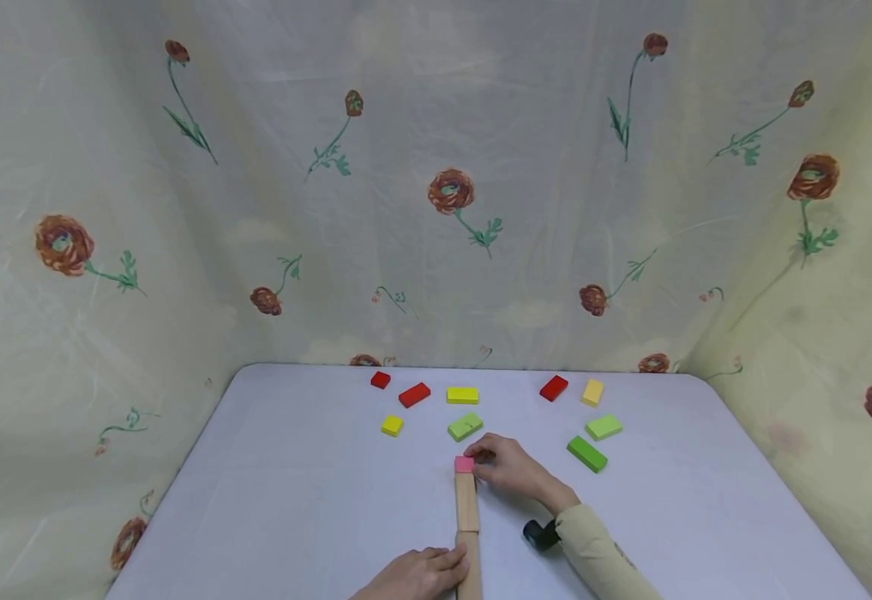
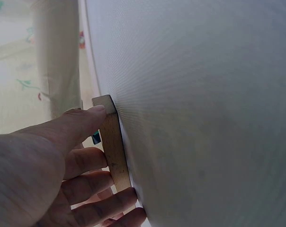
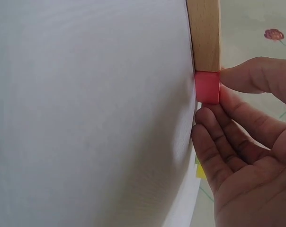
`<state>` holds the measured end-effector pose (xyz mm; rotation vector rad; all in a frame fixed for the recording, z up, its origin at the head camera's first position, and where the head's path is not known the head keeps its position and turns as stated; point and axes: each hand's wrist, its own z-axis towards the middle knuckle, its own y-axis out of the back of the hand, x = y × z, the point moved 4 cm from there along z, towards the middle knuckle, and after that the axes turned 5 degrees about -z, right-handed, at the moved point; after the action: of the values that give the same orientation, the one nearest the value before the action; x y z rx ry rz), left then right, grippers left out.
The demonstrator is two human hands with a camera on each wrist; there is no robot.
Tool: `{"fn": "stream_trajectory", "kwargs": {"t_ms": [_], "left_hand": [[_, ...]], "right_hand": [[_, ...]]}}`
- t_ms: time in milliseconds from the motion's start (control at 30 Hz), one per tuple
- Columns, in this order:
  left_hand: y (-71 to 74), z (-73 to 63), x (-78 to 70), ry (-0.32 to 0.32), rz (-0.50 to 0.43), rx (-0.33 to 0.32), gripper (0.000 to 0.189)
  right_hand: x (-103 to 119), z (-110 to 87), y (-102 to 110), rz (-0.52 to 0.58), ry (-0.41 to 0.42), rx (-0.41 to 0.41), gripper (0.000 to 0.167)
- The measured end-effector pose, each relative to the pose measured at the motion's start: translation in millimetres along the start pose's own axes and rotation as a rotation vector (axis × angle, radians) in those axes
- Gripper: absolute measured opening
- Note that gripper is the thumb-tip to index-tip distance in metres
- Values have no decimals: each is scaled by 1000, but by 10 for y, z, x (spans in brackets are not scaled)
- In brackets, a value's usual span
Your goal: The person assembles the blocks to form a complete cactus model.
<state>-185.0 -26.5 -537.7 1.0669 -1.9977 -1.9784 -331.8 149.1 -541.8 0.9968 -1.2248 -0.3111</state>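
Note:
Two natural wooden blocks lie end to end in a line, the farther wooden block (image 1: 467,502) and the nearer wooden block (image 1: 472,575). At the far end of the line sits a small pink block (image 1: 463,464), its face against the wood in the right wrist view. My right hand (image 1: 513,472) pinches this pink block between thumb and fingers. My left hand (image 1: 419,573) rests on the nearer wooden block, its thumb (image 2: 88,120) against the block's end and the other fingers laid along its side.
Beyond the line are a light green block (image 1: 465,427), yellow blocks (image 1: 462,395) and red blocks (image 1: 414,395). More blocks lie to the right, including a dark green block (image 1: 587,454). A black wrist device (image 1: 541,535) is beside my right sleeve. Flowered cloth surrounds the white table (image 1: 293,500).

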Motion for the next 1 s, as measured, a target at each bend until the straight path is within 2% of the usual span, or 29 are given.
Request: {"fn": "stream_trajectory", "kwargs": {"t_ms": [333, 633, 800, 1000], "left_hand": [[4, 6, 3, 11, -10, 3, 61], [-1, 8, -3, -21, 26, -18, 60], [-6, 6, -2, -28, 26, -21, 59], [-2, 11, -7, 9, 1, -1, 61]], "right_hand": [[-2, -12, 10, 1, 4, 3, 24], [-10, -51, 30, 43, -56, -9, 30], [-45, -103, 73, 38, -62, -37, 31], [-86, -182, 203, 65, -94, -96, 30]]}}
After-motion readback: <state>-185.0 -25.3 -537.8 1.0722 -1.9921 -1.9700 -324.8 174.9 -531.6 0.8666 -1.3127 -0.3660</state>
